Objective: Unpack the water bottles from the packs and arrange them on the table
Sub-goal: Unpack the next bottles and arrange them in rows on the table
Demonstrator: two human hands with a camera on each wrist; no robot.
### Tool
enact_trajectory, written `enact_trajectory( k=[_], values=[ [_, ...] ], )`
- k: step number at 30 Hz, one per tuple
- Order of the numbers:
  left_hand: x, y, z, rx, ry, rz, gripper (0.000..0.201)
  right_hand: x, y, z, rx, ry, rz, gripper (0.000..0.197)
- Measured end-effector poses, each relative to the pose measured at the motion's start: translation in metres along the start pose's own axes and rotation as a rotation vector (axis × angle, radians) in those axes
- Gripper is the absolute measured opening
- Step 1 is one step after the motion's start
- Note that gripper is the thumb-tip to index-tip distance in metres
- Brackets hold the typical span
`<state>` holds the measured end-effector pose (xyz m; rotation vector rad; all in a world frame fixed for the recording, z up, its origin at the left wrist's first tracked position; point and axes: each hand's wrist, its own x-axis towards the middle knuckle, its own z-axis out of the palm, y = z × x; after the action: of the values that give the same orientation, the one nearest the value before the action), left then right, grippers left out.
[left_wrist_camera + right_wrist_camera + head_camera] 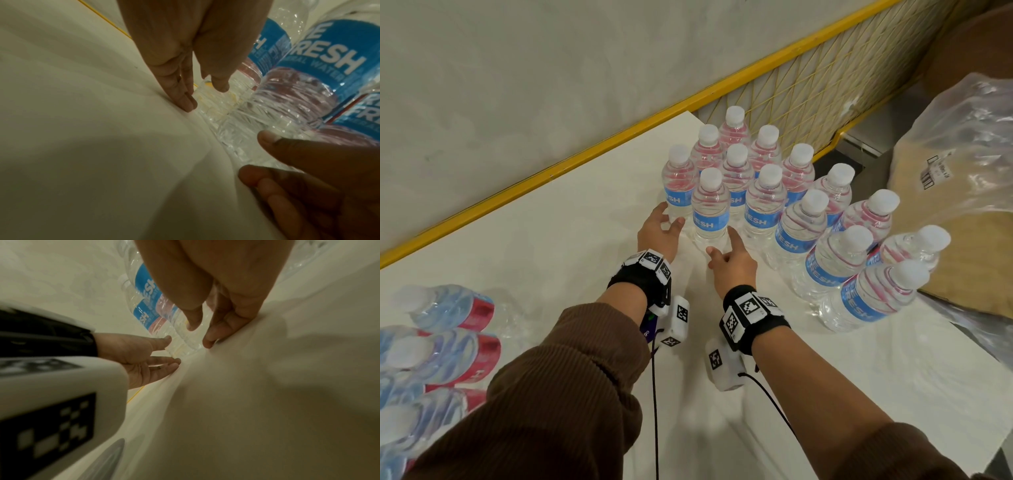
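Several clear water bottles [765, 202] with white caps and blue labels stand in rows on the white table [571, 240]. My left hand [673, 217] lies low at the left front of the group, fingers straight and thumb apart, at the base of the front-left bottle [710, 212]. My right hand [722, 243] is just to the right of it, index finger stretched to that bottle's base. Neither hand holds anything. In the left wrist view the left hand's fingers [185, 97] rest on the table beside a bottle base [267, 104]. The right wrist view shows the right hand [200, 334] close to the same bottle [180, 337].
A shrink-wrapped pack of bottles [441, 342] with red and blue labels lies on its side at the table's near left. A crumpled clear plastic bag [955, 154] over a cardboard box sits to the right. A yellow-framed mesh panel [808, 85] runs behind the table.
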<state>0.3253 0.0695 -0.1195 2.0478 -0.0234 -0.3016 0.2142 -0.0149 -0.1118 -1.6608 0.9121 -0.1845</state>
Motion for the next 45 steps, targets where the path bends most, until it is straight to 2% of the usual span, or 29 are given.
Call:
enact_trajectory(
  k=[6, 11, 34, 42, 45],
  values=[
    [-0.002, 0.005, 0.0, 0.051, -0.002, 0.02, 0.066, 0.004, 0.002, 0.003, -0.029, -0.008, 0.017, 0.061],
    [-0.001, 0.003, 0.003, 0.01, 0.009, 0.009, 0.062, 0.002, 0.0, 0.001, -0.019, 0.01, 0.019, 0.055],
    [0.003, 0.005, 0.003, 0.033, 0.035, 0.004, 0.062, 0.014, 0.008, 0.013, -0.055, 0.044, 0.002, 0.058],
    [-0.009, 0.011, -0.003, 0.064, 0.004, -0.074, 0.073, -0.002, 0.002, -0.006, -0.046, -0.032, 0.029, 0.064],
    [-0.022, 0.029, -0.012, 0.1, -0.096, -0.102, 0.06, -0.018, 0.003, -0.018, -0.085, -0.097, 0.044, 0.067]
  ],
)
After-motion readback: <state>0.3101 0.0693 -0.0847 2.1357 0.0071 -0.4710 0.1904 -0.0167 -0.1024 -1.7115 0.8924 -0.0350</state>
